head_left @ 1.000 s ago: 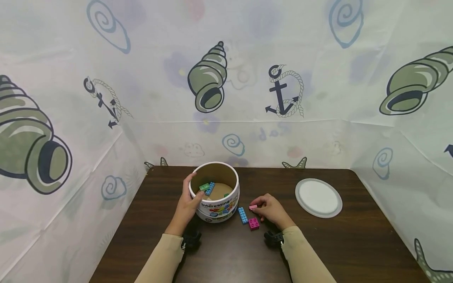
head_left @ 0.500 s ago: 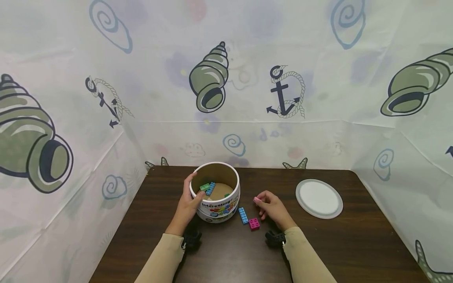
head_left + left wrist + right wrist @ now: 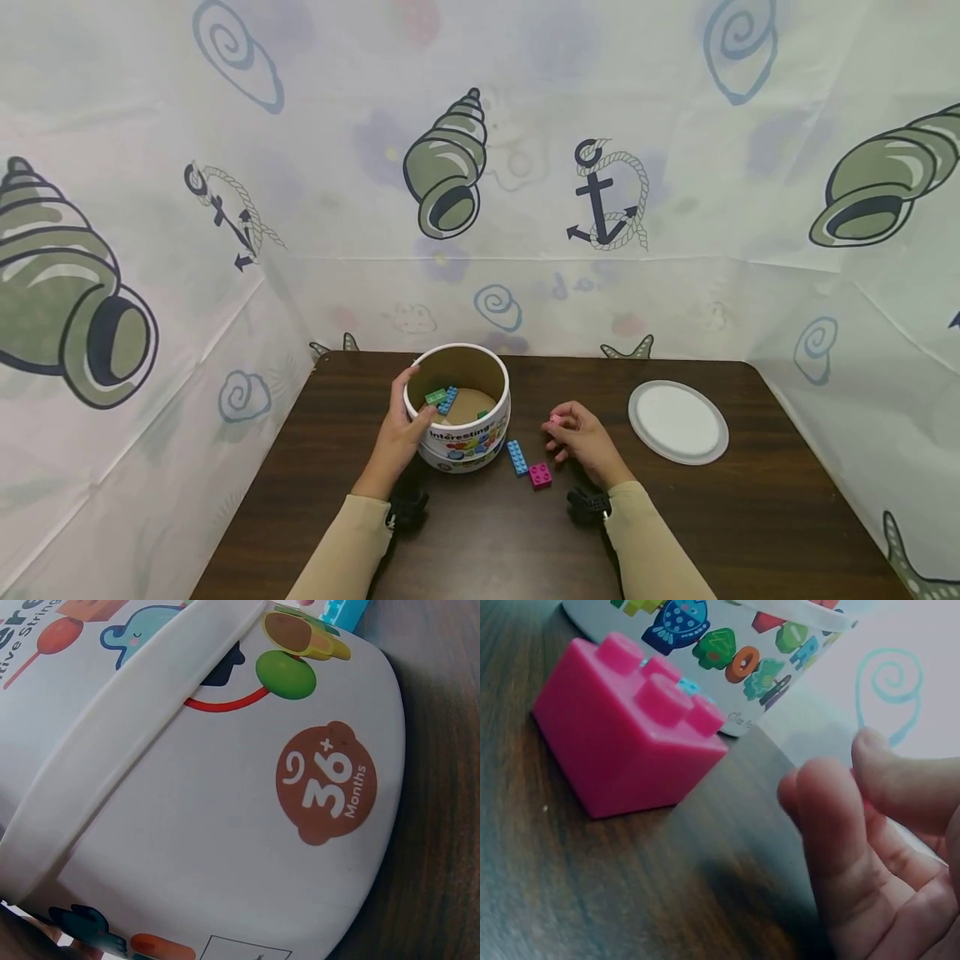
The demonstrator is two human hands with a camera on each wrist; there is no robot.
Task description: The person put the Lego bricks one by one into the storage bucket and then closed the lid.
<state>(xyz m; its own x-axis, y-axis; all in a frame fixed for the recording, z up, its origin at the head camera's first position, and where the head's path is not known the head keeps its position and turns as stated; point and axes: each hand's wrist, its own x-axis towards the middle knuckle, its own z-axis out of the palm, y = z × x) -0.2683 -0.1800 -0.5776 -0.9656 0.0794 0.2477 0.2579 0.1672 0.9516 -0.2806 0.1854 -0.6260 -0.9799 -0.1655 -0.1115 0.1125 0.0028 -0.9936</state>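
Note:
My left hand [image 3: 393,442] grips the near-left rim of a white printed bucket [image 3: 468,446], thumb over the edge. Inside lie a green toy brick [image 3: 436,397], a blue brick [image 3: 447,401] and a bit of another green piece. To the right of the bucket, my right hand [image 3: 588,446] pinches a small pink brick [image 3: 555,418] between thumb and fingers, mostly covered by them. A blue brick [image 3: 517,457] and a magenta brick [image 3: 540,476] lie on the table between bucket and right hand. The right wrist view shows the magenta brick [image 3: 622,742] close up, studs upward.
A round white lid [image 3: 678,422] lies flat on the dark wooden table [image 3: 487,550], right of the right hand. Behind and at both sides hangs a printed cloth [image 3: 525,317] with shells and anchors.
My right hand has lifted the pink brick and drawn it a little to the right, away from the bucket. My left hand and the bucket stay essentially in place.

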